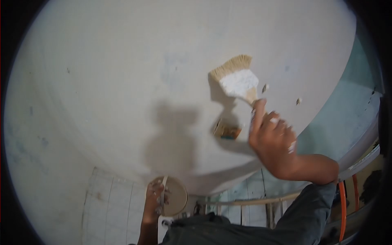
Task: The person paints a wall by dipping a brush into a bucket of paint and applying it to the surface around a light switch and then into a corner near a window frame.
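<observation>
My right hand (273, 136), spotted with white paint, is wrapped round the handle of a wide paintbrush (240, 81). The brush points up and left, its tan bristles against or close over the pale wall (122, 61) and its head coated white. Lower down, my left hand (155, 200) grips the handle of a round paint bucket (176, 198), fingers closed at its left side. Whitish paint shows inside the bucket. Below the brush, an open electrical box (227, 130) is set in the wall.
Two small holes (299, 101) mark the wall right of the brush. A green wall (330, 102) adjoins at the right. Pale tiles (110, 204) lie below. A wooden rail (253, 201) runs beside my legs, and an orange post (342, 212) stands at lower right.
</observation>
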Tool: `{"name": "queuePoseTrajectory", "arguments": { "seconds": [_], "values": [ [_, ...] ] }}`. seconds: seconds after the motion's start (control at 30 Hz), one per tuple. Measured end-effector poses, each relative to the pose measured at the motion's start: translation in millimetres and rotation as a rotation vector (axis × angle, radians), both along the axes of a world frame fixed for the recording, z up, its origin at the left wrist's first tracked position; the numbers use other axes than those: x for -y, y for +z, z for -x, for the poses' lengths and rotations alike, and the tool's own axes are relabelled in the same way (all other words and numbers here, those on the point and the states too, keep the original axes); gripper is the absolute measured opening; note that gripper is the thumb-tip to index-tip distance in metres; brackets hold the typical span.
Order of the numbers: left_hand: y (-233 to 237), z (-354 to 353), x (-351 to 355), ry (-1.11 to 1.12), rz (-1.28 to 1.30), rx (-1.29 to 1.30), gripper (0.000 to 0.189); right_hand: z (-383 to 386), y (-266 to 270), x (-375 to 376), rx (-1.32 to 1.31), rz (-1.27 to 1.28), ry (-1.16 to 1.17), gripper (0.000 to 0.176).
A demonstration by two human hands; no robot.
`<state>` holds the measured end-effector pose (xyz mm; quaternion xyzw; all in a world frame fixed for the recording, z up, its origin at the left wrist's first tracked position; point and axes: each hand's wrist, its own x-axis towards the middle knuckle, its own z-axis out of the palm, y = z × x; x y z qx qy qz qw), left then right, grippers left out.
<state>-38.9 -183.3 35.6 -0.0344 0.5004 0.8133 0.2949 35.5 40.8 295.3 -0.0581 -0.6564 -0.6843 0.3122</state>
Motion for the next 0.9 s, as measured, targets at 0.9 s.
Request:
{"name": "queuePoseTrajectory", "arguments": {
  "seconds": [0.9],
  "values": [
    [48.1, -25.2, -41.8, 0.071, -0.024, -0.208, 0.032, -107.7, -251.9, -13.9, -0.49, 2.638, 0.801, 0.024]
  ]
}}
